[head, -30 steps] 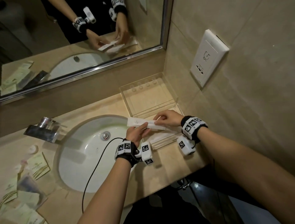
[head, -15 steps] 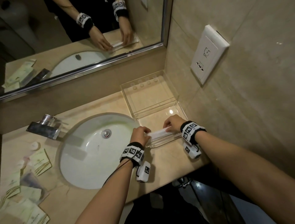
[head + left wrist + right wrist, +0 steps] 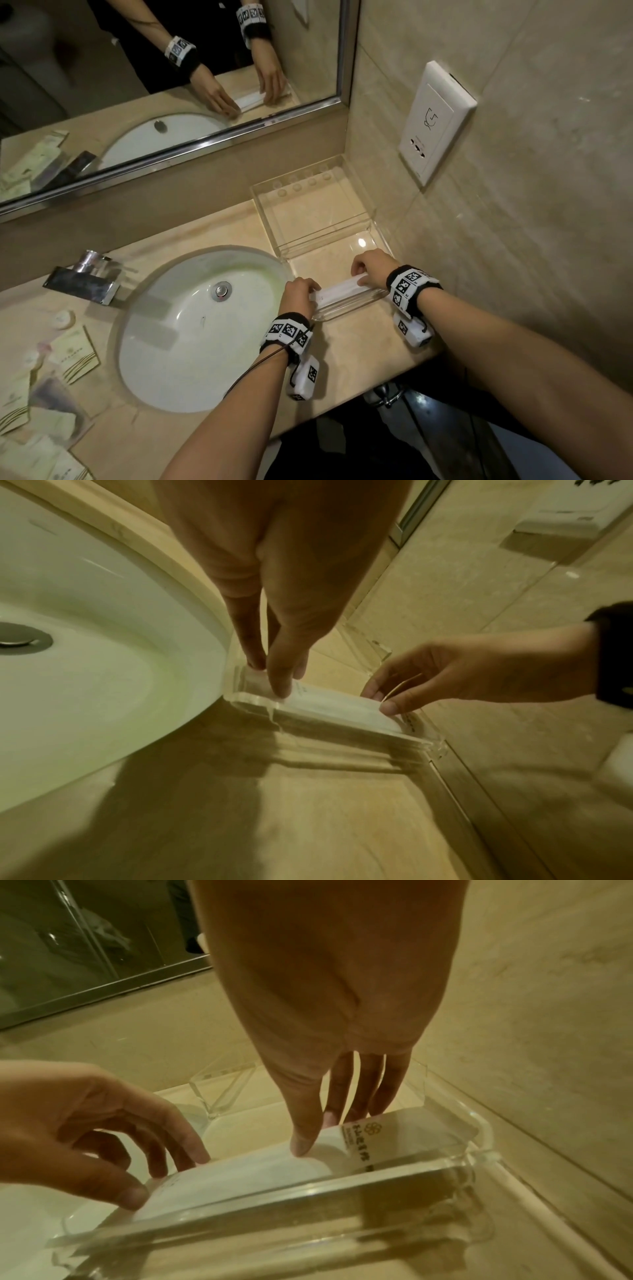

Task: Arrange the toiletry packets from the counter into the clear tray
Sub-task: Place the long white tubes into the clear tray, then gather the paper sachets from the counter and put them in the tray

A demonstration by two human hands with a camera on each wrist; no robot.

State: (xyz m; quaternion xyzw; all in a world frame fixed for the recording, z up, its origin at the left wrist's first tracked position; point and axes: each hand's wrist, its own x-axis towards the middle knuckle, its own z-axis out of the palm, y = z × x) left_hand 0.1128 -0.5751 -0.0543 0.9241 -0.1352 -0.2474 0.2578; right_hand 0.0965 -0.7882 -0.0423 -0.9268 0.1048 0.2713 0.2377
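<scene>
Tray (image 3: 371, 297) w/ clear walls sits on desk (image 3: 359, 346) betw. sink (image 3: 191, 329) and wall; one white packet (image 3: 339, 293) stands on edge inside, along its near wall. Left hand (image 3: 298, 295) pinches packet's left end, right hand (image 3: 371, 270) pinches right end, hands apart. More packets (image 3: 73, 354) lie on desk left of sink, partly cut off. Packet's print too small to read; fingertips hidden behind knuckles in head view.
</scene>
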